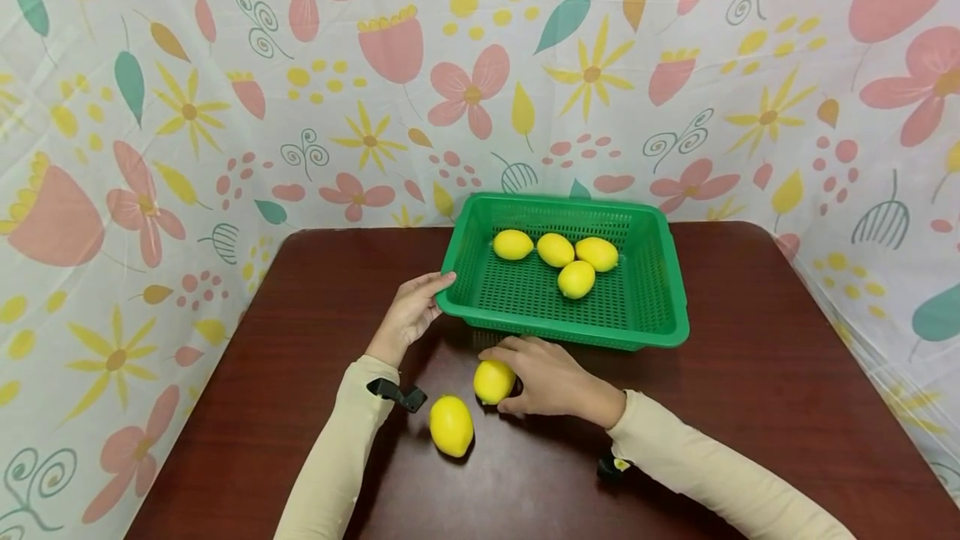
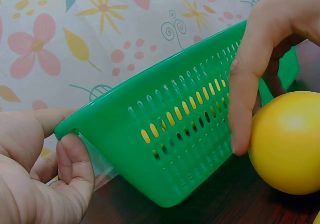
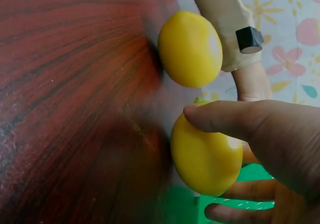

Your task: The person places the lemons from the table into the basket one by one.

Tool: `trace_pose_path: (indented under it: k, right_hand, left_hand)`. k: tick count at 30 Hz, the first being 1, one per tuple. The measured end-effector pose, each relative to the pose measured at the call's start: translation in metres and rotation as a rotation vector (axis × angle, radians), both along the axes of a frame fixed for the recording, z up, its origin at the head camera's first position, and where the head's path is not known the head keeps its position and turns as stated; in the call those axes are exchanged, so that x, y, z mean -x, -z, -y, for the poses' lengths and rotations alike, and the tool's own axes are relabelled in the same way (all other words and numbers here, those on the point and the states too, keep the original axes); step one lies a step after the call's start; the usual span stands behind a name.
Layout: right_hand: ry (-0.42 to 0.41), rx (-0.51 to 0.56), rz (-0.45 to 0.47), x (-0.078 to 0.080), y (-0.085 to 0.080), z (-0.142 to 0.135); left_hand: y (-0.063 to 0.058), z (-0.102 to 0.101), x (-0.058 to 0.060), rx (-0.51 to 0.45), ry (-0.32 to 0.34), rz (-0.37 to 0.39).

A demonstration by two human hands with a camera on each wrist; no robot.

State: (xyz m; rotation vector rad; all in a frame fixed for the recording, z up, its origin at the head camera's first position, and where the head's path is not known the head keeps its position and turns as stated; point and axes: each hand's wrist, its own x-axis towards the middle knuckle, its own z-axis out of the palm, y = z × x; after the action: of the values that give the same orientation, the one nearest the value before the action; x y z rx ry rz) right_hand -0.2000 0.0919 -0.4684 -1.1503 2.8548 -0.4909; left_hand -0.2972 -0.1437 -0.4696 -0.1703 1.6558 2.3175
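My left hand (image 1: 409, 317) grips the near left corner of a green plastic basket (image 1: 555, 327), thumb over the rim and fingers curled beneath it in the left wrist view. In front of the basket, my right hand (image 1: 557, 382) holds a yellow lemon (image 1: 492, 382) low at the table, with the thumb on one side and fingers round the other. A second lemon (image 1: 452, 426) lies on the table, nearer me and a little to the left. Inside the basket are several lemons (image 1: 576, 280), grouped toward the back and middle.
The dark reddish-brown table (image 1: 322, 307) has rounded far corners. Behind it and along its sides hangs a white sheet (image 1: 480, 23) with a floral print. The basket stands near the table's far edge, close to the sheet.
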Motion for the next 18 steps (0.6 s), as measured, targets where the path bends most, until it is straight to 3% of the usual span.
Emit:
trace_pose_path:
  k: [18]
  right_hand:
    - [0.005, 0.070, -0.081, -0.0029, 0.0025, -0.0030]
  left_hand:
    - [0.0001, -0.0001, 0.0001, 0.007, -0.016, 0.002]
